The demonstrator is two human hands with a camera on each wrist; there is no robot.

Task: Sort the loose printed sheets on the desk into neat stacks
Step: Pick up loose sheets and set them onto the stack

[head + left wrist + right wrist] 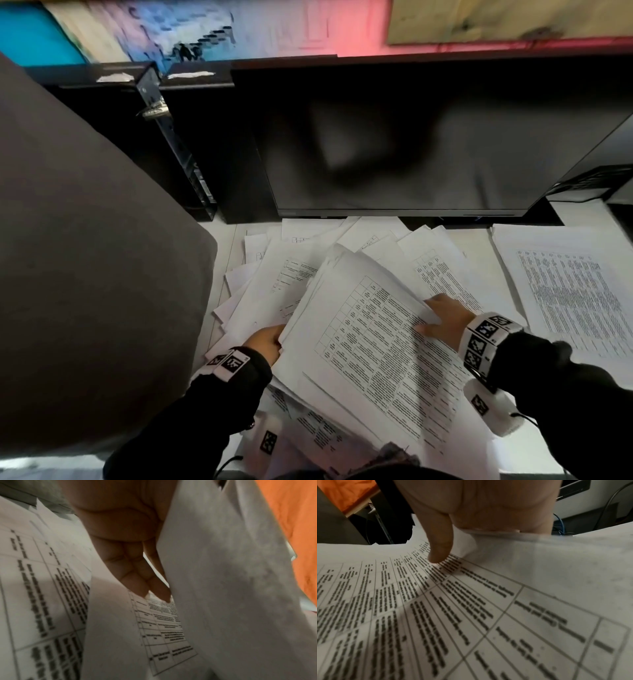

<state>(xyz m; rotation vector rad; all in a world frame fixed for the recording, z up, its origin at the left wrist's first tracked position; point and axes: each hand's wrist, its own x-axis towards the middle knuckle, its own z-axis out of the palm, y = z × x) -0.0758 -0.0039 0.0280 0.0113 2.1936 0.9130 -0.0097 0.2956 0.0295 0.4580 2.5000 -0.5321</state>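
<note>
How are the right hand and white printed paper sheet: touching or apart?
Touching: right wrist view shows right hand thumb pressing the white printed paper sheet.

Left hand [122,538] slid between printed sheets [42,591] (text blurred), orange surface [295,527] behind
</note>
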